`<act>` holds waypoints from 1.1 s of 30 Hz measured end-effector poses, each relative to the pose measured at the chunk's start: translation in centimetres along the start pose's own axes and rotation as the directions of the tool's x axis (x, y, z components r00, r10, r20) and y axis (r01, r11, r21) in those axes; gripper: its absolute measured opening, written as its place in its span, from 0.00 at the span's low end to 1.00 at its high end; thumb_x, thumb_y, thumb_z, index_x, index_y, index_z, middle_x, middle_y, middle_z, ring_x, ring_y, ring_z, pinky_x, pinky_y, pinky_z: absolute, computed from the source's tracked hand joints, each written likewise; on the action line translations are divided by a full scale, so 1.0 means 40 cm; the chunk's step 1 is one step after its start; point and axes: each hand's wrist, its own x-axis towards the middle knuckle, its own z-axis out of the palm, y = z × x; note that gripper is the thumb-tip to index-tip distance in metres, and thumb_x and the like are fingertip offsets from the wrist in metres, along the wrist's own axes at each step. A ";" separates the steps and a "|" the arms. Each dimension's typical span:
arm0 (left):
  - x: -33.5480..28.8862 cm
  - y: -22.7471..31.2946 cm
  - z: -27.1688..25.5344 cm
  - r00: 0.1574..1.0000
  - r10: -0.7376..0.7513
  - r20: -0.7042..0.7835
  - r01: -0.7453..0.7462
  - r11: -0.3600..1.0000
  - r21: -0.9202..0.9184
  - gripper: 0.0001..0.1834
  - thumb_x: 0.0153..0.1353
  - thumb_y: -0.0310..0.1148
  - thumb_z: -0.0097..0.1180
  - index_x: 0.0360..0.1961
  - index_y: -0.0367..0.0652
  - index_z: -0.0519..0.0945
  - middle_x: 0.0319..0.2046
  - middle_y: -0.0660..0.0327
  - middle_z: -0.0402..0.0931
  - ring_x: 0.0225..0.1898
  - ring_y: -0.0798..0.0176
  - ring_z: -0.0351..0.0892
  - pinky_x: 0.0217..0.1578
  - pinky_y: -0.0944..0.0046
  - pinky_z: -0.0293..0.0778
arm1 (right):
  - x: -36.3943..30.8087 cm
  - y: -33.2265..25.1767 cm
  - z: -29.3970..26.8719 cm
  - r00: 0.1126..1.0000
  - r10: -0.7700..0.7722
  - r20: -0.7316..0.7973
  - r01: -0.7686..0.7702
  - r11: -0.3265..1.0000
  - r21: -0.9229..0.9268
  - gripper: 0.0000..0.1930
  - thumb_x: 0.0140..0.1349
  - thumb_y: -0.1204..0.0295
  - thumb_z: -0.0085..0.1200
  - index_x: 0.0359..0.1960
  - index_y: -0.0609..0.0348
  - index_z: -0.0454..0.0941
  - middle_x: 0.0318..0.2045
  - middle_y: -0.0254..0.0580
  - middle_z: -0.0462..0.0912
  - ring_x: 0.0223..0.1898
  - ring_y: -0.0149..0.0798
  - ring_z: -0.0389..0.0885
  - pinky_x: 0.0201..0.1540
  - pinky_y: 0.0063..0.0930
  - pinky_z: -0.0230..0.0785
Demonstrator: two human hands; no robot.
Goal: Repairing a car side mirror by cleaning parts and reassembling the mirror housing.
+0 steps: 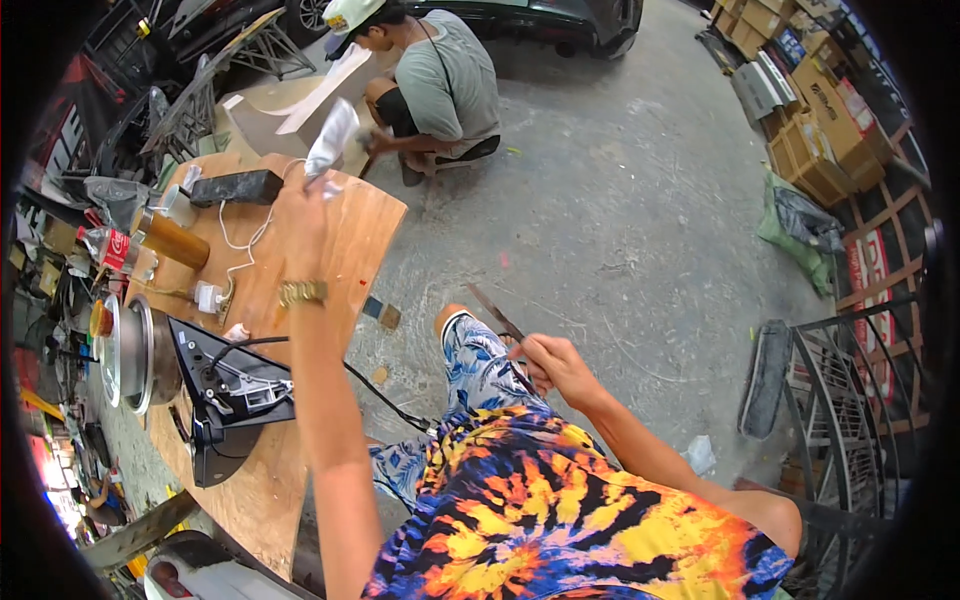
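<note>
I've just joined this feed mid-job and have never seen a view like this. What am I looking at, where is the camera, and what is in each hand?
This is one wide fisheye camera worn on a person's head, looking down, so edges bend. No machine: two bare hands. The left hand is raised over a plywood board, holding a crumpled pale sheet. The right hand holds a thin flat metal strip above the knee. On the board lie a black car mirror housing, a black block, a white cable and a brown cylinder. Another person crouches beyond.
</note>
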 end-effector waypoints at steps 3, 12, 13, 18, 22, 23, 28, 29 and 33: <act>0.031 -0.153 -0.037 0.980 -0.051 -0.191 0.135 0.878 0.459 0.38 0.54 0.48 0.63 0.60 0.35 0.67 0.42 0.44 0.79 0.40 0.49 0.79 0.40 0.54 0.72 | 0.055 -0.014 0.039 0.994 -0.003 0.111 -0.003 0.999 0.052 0.15 0.72 0.63 0.42 0.38 0.64 0.76 0.15 0.22 0.59 0.16 0.19 0.57 0.19 0.17 0.58; -0.423 0.062 0.009 0.998 -0.033 0.059 0.062 0.779 -0.624 0.06 0.60 0.30 0.61 0.37 0.41 0.79 0.35 0.66 0.78 0.38 0.73 0.75 0.43 0.70 0.72 | 0.074 -0.030 0.123 0.985 0.047 0.165 -0.047 0.999 -0.003 0.13 0.70 0.67 0.44 0.37 0.65 0.75 0.14 0.27 0.65 0.14 0.22 0.63 0.19 0.18 0.61; -0.487 0.060 0.042 0.979 -0.107 0.172 0.194 0.740 -0.644 0.07 0.60 0.30 0.61 0.37 0.40 0.80 0.33 0.67 0.78 0.37 0.75 0.74 0.40 0.71 0.72 | 0.067 -0.030 0.136 0.980 0.026 0.198 -0.022 0.999 -0.024 0.13 0.70 0.67 0.43 0.36 0.66 0.75 0.14 0.27 0.65 0.14 0.23 0.63 0.18 0.19 0.61; -0.626 0.095 -0.016 0.973 -0.192 0.126 0.226 0.711 -0.666 0.07 0.61 0.32 0.58 0.33 0.38 0.79 0.28 0.66 0.77 0.30 0.74 0.72 0.34 0.71 0.69 | 0.041 -0.037 0.151 0.892 0.021 0.451 0.103 0.963 -0.248 0.12 0.70 0.70 0.42 0.37 0.68 0.74 0.15 0.34 0.73 0.15 0.27 0.71 0.21 0.21 0.67; -0.732 0.104 -0.132 0.934 -0.279 -0.224 0.127 0.844 -0.521 0.06 0.64 0.29 0.53 0.33 0.37 0.78 0.27 0.66 0.77 0.29 0.74 0.73 0.33 0.73 0.68 | 0.024 -0.050 0.194 0.776 0.114 0.620 0.027 0.977 -0.213 0.09 0.70 0.73 0.41 0.43 0.67 0.71 0.21 0.41 0.80 0.23 0.31 0.80 0.28 0.23 0.71; -0.775 0.090 -0.164 0.921 -0.328 -0.208 0.164 0.815 -0.556 0.07 0.66 0.28 0.51 0.31 0.38 0.77 0.25 0.65 0.76 0.28 0.73 0.73 0.31 0.73 0.68 | 0.029 -0.026 0.193 0.764 0.052 0.643 0.078 0.982 -0.173 0.09 0.69 0.74 0.42 0.46 0.65 0.69 0.21 0.37 0.78 0.23 0.29 0.77 0.30 0.23 0.71; -0.981 -0.058 -0.350 0.804 -0.436 -0.404 0.041 0.719 -0.694 0.11 0.69 0.31 0.48 0.29 0.40 0.76 0.20 0.64 0.73 0.22 0.73 0.71 0.24 0.72 0.66 | 0.058 0.020 0.279 0.773 -0.143 0.618 0.358 0.903 -0.239 0.08 0.69 0.72 0.45 0.44 0.62 0.71 0.20 0.30 0.72 0.22 0.25 0.69 0.30 0.18 0.65; -0.990 -0.079 -0.404 0.761 -0.404 -0.507 -0.009 0.776 -0.630 0.12 0.69 0.32 0.48 0.28 0.40 0.75 0.18 0.64 0.72 0.21 0.73 0.69 0.23 0.72 0.66 | 0.067 0.012 0.302 0.811 -0.140 0.568 0.403 0.837 -0.370 0.08 0.69 0.70 0.46 0.44 0.61 0.71 0.21 0.28 0.71 0.22 0.24 0.67 0.29 0.16 0.63; -0.889 -0.149 -0.596 0.468 -0.387 -0.794 0.096 0.916 -0.390 0.17 0.69 0.36 0.48 0.24 0.39 0.74 0.20 0.63 0.73 0.23 0.72 0.70 0.25 0.73 0.65 | 0.147 -0.013 0.404 0.901 -0.191 0.389 0.347 0.856 -0.383 0.10 0.70 0.68 0.47 0.45 0.62 0.72 0.22 0.28 0.71 0.23 0.21 0.66 0.28 0.14 0.59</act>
